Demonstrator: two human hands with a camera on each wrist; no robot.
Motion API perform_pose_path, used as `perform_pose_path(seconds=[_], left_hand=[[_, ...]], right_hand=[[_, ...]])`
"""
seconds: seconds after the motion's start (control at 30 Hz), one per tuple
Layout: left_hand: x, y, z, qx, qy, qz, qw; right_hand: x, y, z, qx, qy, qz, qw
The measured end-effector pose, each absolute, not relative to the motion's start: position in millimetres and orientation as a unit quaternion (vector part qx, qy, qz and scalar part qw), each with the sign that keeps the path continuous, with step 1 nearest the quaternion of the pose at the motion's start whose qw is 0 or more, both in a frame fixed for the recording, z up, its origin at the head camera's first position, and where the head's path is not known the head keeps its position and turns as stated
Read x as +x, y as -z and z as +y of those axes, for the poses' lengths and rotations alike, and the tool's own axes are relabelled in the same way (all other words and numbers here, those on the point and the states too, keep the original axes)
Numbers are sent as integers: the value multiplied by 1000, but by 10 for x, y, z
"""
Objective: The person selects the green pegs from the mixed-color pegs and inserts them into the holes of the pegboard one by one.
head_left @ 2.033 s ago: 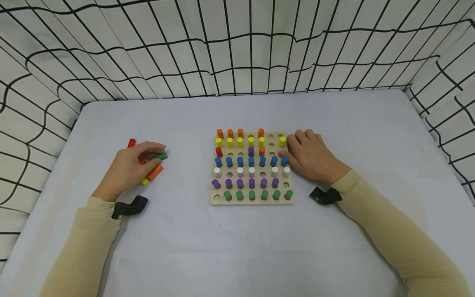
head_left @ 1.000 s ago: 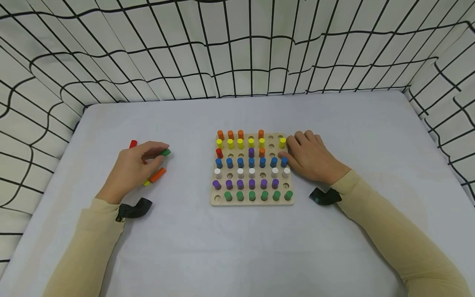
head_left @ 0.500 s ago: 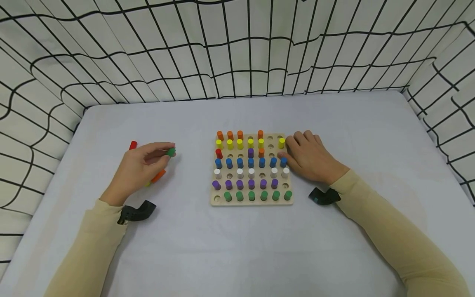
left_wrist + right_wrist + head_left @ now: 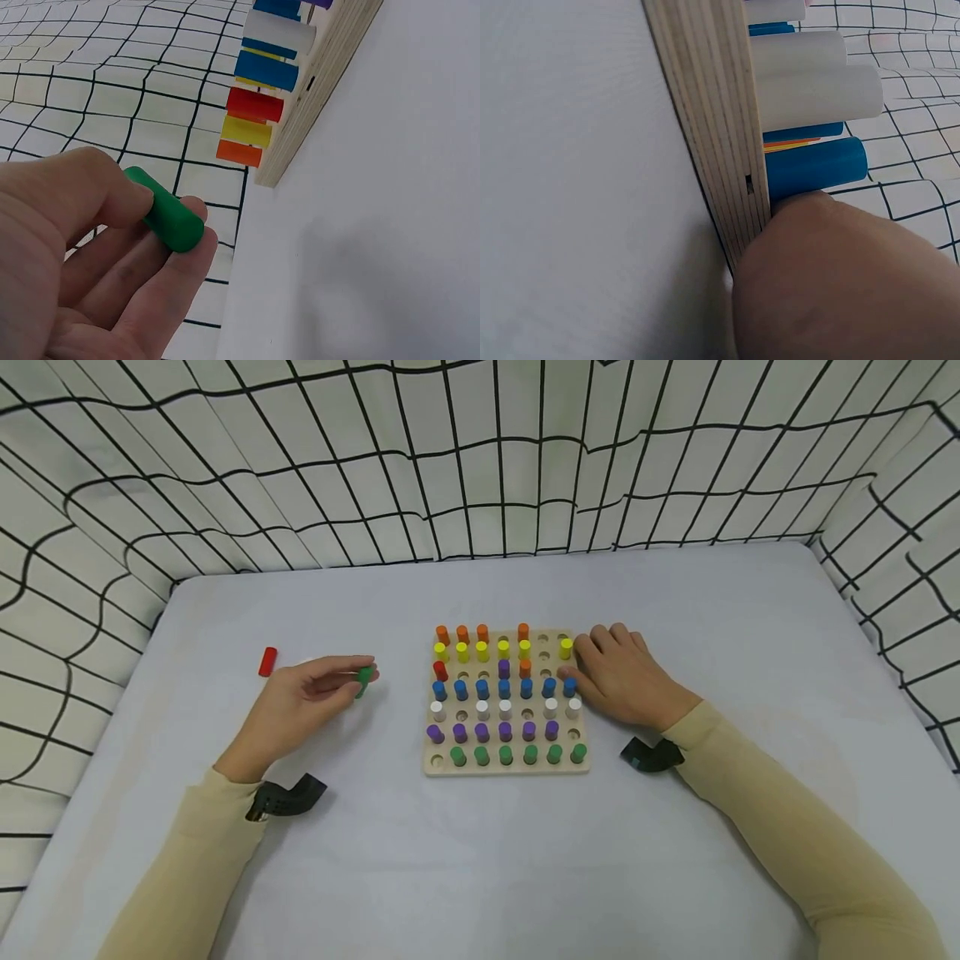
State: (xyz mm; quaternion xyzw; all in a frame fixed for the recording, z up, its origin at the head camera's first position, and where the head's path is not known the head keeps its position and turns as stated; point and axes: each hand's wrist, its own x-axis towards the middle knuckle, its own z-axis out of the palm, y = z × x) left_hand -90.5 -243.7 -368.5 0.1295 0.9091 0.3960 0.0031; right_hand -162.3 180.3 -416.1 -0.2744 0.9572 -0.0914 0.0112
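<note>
My left hand (image 4: 292, 706) pinches a green peg (image 4: 169, 214) between thumb and fingers, above the table left of the pegboard. The wooden pegboard (image 4: 510, 769) stands mid-table, with rows of orange, yellow, blue, white, purple and green pegs. One row mixes a red, a purple and an orange peg. Bare holes show in several rows. At the board's right edge rests my right hand (image 4: 633, 681), its thumb beside the last blue peg (image 4: 817, 166); no peg is seen in its grasp.
A loose red peg (image 4: 267, 662) lies on the white table (image 4: 495, 860), left of my left hand. Black wire grid panels (image 4: 502, 468) surround the table at the back and both sides.
My left hand has picked up the green peg and moved right with it, tilting it more upright. The loose orange and yellow pegs are now hidden behind that hand. The right hand stays put.
</note>
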Motion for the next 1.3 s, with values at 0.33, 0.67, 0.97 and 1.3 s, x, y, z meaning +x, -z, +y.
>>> perform_pose_path(seconds=[0.33,0.67,0.97,1.3], left_hand=[[-814,3709,-2310,140,-436,889,22],[-701,3783,-2146,144,-489,860,22],[-614,3817,-2058,164,-530,831,42],[-523,3843,-1976,183,-536,823,43]], right_hand=[[-1633,4166,1771,-272,86,958,5],[-1635,4180,1776,-271,84,959,6],[-1634,4158,1766,-273,87,958,9],[-1620,4144,1792,-276,91,957,-1]])
